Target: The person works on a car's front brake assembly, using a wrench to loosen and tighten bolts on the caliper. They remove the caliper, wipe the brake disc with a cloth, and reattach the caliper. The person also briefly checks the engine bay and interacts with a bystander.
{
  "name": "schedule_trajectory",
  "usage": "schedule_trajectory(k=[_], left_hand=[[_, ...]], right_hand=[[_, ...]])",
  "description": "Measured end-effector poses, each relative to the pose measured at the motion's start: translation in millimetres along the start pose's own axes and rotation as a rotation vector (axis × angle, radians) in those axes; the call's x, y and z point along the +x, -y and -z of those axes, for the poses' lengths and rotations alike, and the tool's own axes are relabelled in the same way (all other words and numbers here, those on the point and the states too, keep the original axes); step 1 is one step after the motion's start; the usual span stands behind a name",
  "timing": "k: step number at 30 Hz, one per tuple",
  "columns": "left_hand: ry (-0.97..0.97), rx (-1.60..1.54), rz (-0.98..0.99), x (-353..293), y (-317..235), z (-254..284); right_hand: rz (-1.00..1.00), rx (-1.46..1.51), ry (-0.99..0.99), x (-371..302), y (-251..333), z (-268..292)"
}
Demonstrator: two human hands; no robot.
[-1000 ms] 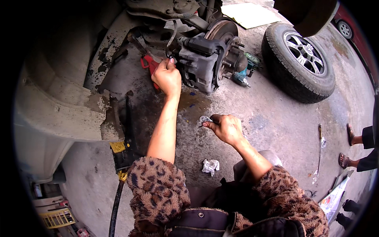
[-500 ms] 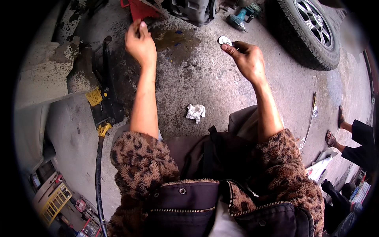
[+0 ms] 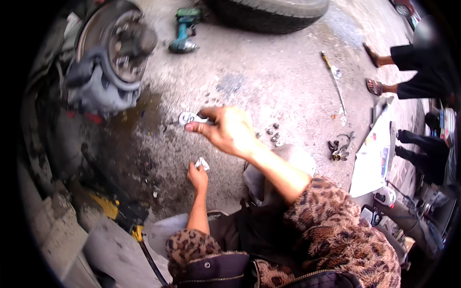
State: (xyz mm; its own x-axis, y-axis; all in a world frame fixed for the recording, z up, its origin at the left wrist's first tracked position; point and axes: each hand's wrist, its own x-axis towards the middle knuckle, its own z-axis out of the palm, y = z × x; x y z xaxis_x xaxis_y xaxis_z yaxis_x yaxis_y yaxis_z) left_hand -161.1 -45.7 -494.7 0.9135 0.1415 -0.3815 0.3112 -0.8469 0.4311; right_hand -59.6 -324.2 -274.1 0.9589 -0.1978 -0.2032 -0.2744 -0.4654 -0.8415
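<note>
In my right hand (image 3: 230, 132), fingers closed, is a silver ratchet wrench (image 3: 186, 118). Its round head points left past my thumb, while the handle is hidden in the palm. Lower down, close to the concrete, my left hand (image 3: 198, 176) pinches a crumpled piece of white paper (image 3: 202, 164). To the far left, a rusty brake disc (image 3: 103, 29) with a grey caliper (image 3: 103, 89) sits on the vehicle's hub. A wet, dark stain covers the floor between the caliper and my hands.
A teal cordless impact driver (image 3: 183, 36) lies near a tyre (image 3: 269, 14). Several nuts (image 3: 274, 134) and a long yellow-handled tool (image 3: 331, 72) lie on the right. A black floor jack (image 3: 129, 213) is at lower left. A bystander's legs (image 3: 408, 72) stand far right.
My view has swung, bringing the brake disc and nuts into sight. My left hand has come down and now grips the white paper that lay on the floor. The ratchet wrench remains in my right hand.
</note>
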Motion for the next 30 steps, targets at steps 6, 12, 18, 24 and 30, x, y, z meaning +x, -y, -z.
schedule_trajectory(k=[6,12,18,24,30], left_hand=[[0.304,-0.546,0.246,-59.7,-382.5,150.1],[0.803,-0.678,0.098,-164.0,-766.3,234.8],[0.882,-0.217,-0.507,-261.2,-1091.2,242.0],[0.877,-0.304,-0.382,-206.9,-1339.1,238.9],[0.612,-0.359,-0.305,-52.3,-1559.8,180.2]], right_hand=[[-0.337,0.753,-0.076,-17.8,2.2,195.8],[-0.562,1.367,-0.161,-105.4,99.3,548.5],[-0.538,1.198,-0.322,-77.5,133.6,816.2],[-0.502,0.906,-0.296,87.8,162.3,1041.5],[-0.413,0.578,-0.272,321.2,124.4,1222.7]])
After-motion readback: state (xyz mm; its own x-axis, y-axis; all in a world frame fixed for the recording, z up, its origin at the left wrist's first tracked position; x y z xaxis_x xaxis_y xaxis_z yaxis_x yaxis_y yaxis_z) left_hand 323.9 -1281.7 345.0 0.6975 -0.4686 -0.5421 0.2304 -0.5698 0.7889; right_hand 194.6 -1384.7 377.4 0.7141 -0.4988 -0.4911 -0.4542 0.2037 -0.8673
